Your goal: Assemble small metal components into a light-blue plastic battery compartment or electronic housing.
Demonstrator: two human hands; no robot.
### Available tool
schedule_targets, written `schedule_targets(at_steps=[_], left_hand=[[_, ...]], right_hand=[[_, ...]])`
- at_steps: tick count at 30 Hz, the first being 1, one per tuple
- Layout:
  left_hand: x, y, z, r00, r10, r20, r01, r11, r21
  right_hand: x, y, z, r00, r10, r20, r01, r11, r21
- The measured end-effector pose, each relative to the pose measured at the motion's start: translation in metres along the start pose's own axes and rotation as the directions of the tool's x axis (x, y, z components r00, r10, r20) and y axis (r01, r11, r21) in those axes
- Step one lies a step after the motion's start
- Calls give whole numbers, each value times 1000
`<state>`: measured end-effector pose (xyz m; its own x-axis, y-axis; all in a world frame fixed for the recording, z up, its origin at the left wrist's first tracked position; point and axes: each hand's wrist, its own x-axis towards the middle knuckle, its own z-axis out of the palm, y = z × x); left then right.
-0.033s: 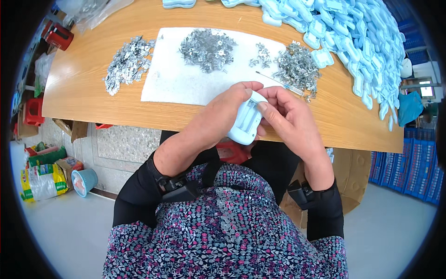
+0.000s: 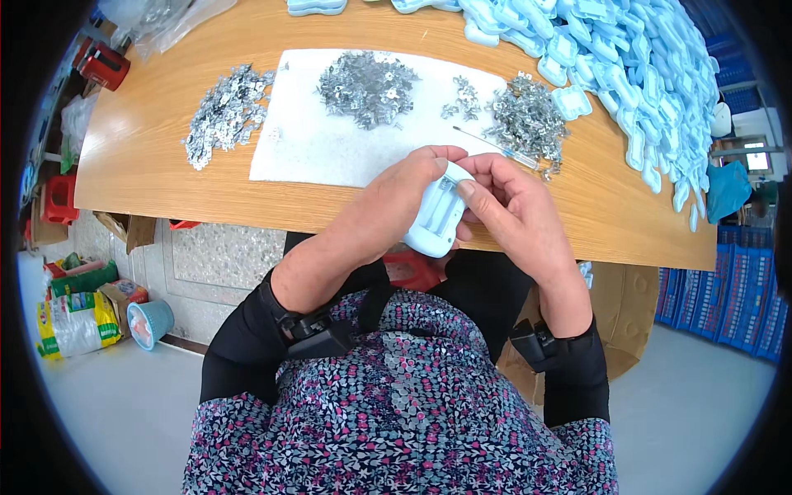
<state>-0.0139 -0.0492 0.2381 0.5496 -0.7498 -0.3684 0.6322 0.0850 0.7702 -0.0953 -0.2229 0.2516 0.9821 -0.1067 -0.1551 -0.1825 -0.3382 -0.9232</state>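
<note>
Between my hands, over the table's near edge, is a light-blue plastic casing (image 2: 428, 237) with a long recessed compartment facing up. My left hand (image 2: 393, 196) is closed around its left side, the thumb along the upper rim. On the other side my right hand (image 2: 521, 213) is closed on the casing, its thumb pressed at the compartment's upper end. Whether a small part is under that thumb is hidden. Just beyond my right hand lies a thin screwdriver (image 2: 507, 152) with a clear handle, beside a pile of small metal pieces (image 2: 528, 120).
A white sheet (image 2: 305, 153) on the wooden table (image 2: 140, 177) carries a heap of metal plates (image 2: 367, 87) and a small cluster of metal pieces (image 2: 466, 99). More metal plates (image 2: 227, 115) lie left. Many light-blue casings (image 2: 627, 74) are piled at right. A cardboard box (image 2: 631, 318) stands below.
</note>
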Motion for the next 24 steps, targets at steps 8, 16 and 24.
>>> schedule_targets(at_steps=[8,16,24], left_hand=[[-2,16,-6,998,59,-9,-41,780,624],[-4,8,0,930,309,199,-340,520,784],[1,2,-12,944,36,329,96,922,-375]], right_hand=[[-1,6,-5,999,-11,-36,13,997,71],[-8,-3,-10,998,29,-47,-24,993,115],[-11,11,4,975,-104,-194,146,966,214]])
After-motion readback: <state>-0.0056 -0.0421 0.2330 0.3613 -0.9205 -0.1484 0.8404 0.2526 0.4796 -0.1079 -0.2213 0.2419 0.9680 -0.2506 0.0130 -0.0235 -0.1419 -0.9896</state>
